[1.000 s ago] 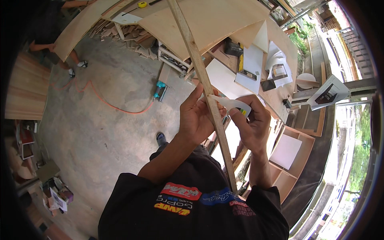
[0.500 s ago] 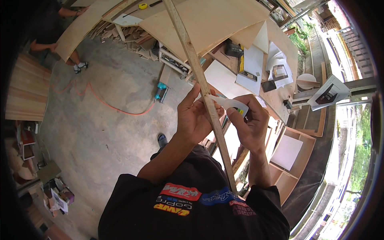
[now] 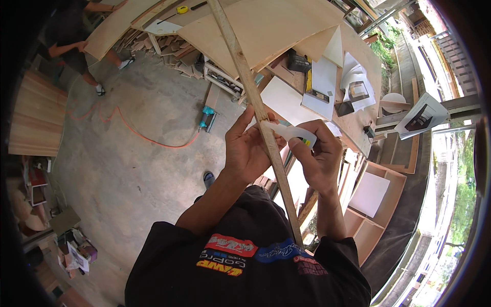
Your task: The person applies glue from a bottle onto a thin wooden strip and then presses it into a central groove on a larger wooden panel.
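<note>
A long, narrow wooden strip [image 3: 279, 163] slants in front of me, from the far side of the bench down to my chest. My left hand [image 3: 245, 153] is wrapped round it from the left, thumb up along its edge and fingers partly hidden behind the wood. On the other side, my right hand [image 3: 319, 158] grips a white glue bottle [image 3: 307, 137] with a green and yellow label. The bottle lies sideways, its narrow end against or very near the strip by my left fingers. Whether any glue is coming out cannot be made out.
A workbench [image 3: 354, 134] ahead bears a plywood sheet [image 3: 276, 30], papers and tools. A teal nail gun [image 3: 206, 118] with an orange hose [image 3: 148, 142] lies on the floor. At far left a person [image 3: 66, 36] holds a wooden panel [image 3: 110, 38]. A shallow wooden box [image 3: 391, 197] stands right.
The person at far left has moved to the right and stepped, shifting the wooden panel along. My hands, the strip and the glue bottle have barely moved; the bottle is slightly turned.
</note>
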`<state>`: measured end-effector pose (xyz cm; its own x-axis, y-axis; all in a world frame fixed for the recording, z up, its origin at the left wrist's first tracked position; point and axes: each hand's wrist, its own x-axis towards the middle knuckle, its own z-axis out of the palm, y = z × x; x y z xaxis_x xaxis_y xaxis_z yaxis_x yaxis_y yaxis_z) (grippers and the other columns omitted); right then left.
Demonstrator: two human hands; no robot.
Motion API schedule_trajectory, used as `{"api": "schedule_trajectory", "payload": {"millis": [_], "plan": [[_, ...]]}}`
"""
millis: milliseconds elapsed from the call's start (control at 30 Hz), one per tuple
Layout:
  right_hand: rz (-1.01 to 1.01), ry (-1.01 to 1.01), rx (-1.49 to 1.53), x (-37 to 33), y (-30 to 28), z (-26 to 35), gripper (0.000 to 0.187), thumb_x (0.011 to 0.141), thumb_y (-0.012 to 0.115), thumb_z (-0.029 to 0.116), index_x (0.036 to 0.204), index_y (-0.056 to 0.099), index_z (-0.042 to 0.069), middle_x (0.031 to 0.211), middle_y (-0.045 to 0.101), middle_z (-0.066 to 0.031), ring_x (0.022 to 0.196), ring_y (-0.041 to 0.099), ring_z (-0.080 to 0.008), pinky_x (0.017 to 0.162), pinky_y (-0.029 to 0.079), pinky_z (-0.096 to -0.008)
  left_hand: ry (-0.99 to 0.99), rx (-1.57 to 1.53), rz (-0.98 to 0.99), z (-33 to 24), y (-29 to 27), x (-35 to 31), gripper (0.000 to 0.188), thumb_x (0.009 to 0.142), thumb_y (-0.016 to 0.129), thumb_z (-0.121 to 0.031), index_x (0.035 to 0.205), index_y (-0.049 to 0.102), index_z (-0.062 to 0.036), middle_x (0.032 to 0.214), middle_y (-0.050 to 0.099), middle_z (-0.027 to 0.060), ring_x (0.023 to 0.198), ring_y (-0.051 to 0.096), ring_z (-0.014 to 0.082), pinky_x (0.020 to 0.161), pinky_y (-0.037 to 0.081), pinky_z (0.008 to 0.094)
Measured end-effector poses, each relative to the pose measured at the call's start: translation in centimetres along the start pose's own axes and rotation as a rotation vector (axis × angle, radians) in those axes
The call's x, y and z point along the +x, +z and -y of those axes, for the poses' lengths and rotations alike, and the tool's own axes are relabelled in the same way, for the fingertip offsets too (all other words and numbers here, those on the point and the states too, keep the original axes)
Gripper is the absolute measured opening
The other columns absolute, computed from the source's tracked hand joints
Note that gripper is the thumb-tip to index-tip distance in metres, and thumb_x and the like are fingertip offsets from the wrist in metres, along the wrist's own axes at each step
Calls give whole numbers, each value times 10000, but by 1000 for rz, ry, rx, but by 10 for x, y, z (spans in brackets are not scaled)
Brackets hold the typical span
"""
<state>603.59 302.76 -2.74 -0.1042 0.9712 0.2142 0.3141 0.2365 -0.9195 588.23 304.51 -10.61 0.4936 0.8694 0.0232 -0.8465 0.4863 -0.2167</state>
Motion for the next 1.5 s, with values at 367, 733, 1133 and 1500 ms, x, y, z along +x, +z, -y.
{"api": "schedule_trajectory", "payload": {"millis": [367, 733, 1133, 1500], "plan": [[19, -38, -12, -3, 0, 3, 119, 855, 693, 69, 923, 641, -14, 736, 673, -31, 607, 548, -27, 520, 425, -205, -6, -24, -22, 3, -8, -3, 518, 969, 575, -475, 1135, 599, 15, 1014, 641, 129, 898, 668, 263, 887, 520, 420], [6, 7, -16, -8, -2, -2, 128, 856, 693, 69, 929, 639, -22, 736, 655, -24, 618, 542, -25, 526, 415, -200, 8, 11, -78, 4, -7, -4, 486, 954, 601, -466, 1100, 617, -2, 954, 648, 121, 860, 658, 266, 890, 502, 414], [7, -29, -10, -6, 1, -7, 130, 839, 703, 69, 925, 653, -15, 751, 678, -40, 608, 553, -34, 510, 411, -207, -29, -44, -27, 5, -21, -3, 501, 980, 550, -480, 1153, 608, -14, 1073, 666, 148, 939, 685, 304, 811, 557, 467], [-4, 11, -15, -12, -1, -9, 128, 834, 698, 69, 921, 648, -12, 734, 660, -38, 610, 562, -44, 518, 418, -212, 35, 43, -162, 10, -4, -6, 439, 928, 642, -440, 1018, 646, -10, 905, 639, 104, 799, 632, 237, 837, 483, 353]]}}
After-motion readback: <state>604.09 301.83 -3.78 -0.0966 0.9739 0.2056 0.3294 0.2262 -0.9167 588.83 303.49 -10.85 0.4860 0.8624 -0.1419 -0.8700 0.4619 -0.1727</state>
